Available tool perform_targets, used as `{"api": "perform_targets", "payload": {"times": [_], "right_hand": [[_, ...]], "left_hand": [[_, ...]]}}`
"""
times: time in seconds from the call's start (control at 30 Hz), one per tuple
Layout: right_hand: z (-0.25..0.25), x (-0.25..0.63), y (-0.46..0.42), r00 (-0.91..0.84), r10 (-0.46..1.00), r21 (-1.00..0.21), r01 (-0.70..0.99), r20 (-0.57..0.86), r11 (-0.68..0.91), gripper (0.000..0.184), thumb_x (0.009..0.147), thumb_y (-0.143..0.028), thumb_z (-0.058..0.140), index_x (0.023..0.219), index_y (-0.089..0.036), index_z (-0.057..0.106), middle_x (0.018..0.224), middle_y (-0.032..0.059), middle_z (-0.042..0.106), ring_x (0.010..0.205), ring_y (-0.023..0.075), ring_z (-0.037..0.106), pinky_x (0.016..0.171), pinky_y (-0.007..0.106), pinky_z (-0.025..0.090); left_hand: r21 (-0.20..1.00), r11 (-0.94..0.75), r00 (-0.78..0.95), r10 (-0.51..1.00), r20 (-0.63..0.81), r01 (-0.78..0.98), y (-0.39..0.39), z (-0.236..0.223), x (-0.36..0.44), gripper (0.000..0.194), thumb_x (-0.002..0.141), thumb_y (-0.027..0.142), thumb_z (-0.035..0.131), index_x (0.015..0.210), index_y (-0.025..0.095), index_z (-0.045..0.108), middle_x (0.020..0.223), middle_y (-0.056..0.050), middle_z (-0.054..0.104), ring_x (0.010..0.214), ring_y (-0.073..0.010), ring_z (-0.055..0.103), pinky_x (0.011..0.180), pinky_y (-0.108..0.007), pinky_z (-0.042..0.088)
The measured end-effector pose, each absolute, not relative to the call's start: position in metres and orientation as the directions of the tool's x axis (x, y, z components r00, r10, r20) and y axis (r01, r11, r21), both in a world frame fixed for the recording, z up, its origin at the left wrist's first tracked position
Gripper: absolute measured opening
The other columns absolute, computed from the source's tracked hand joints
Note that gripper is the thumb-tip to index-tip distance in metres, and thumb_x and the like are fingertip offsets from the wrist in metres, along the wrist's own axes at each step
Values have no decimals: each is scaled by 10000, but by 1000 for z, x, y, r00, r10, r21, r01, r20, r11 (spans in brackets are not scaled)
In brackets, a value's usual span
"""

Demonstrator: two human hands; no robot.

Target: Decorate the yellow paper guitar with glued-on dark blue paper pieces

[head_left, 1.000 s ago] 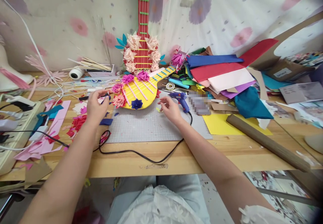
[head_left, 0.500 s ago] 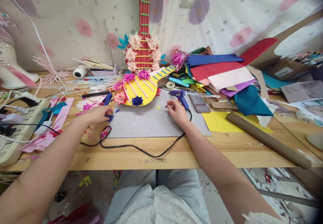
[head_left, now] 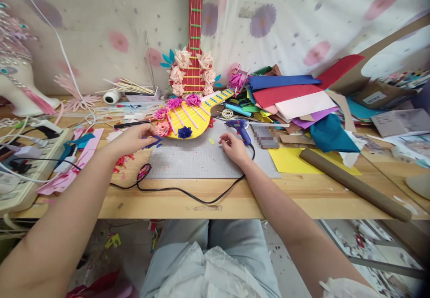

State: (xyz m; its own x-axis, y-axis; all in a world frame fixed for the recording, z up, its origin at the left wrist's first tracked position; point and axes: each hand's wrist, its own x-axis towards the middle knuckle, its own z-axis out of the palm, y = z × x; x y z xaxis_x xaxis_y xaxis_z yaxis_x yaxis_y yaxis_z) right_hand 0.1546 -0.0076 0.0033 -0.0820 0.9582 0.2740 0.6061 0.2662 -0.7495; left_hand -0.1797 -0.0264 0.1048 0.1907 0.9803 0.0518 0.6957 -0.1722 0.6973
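My left hand point(head_left: 134, 140) is at the left edge of the grey cutting mat point(head_left: 195, 163), its fingers closed on dark blue paper pieces point(head_left: 152, 143) that show partly below the fingertips. My right hand point(head_left: 234, 147) rests over the right of the mat, fingers loosely bent and apart, with nothing visible in them. Just beyond it lies a blue glue gun point(head_left: 241, 130). Between and behind my hands is a yellow paper lute point(head_left: 198, 125) trimmed with pink paper flowers point(head_left: 174, 103) and one dark blue paper flower point(head_left: 184, 131).
A red flowered instrument point(head_left: 195, 71) stands against the curtain. Coloured sheets point(head_left: 292, 92) pile up at the back right, near a brown roll point(head_left: 352, 183). A black cord point(head_left: 181, 191) loops along the front. The power strip point(head_left: 33, 177) and paper scraps point(head_left: 80, 154) lie left.
My left hand dropped from the lute's left edge to the blue paper pieces, then shifted slightly up and right with them. My right hand moved a little right, then stayed put. The view shifted slightly.
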Motion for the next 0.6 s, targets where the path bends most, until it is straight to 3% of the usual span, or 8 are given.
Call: {"api": "perform_targets", "payload": {"times": [0.1,0.2,0.4,0.6], "right_hand": [[4,149,-6,-98,958,-827,488,268,281,136,770,-306,542,873,-217,548,832,4,653,672,127,578,655,280,463],[7,139,-8,-186,962,-934,261,199,243,269,749,-447,573,859,-202,552,853,18,622,664,118,579,634,274,474],[0,127,-7,-195,974,-990,59,117,131,419,584,-482,699,841,-198,528,734,-16,578,583,100,531,562,262,450],[-3,126,-3,-108,988,-994,-6,108,108,373,558,-429,703,786,-196,520,642,-41,551,563,96,505,576,266,433]], "left_hand": [[932,-177,165,978,130,316,-30,88,-134,308,614,362,689,805,191,517,760,-9,642,669,-157,621,658,-304,490],[984,-127,184,978,102,127,-27,55,-80,330,599,332,710,810,175,511,707,1,629,630,-149,614,637,-306,494],[988,-112,147,985,96,104,-18,8,-28,243,615,235,708,792,157,560,740,-16,657,682,-131,615,698,-281,481],[968,-66,179,984,22,243,-19,0,-34,264,692,357,649,853,157,589,717,-27,655,622,-129,596,565,-241,460]]}}
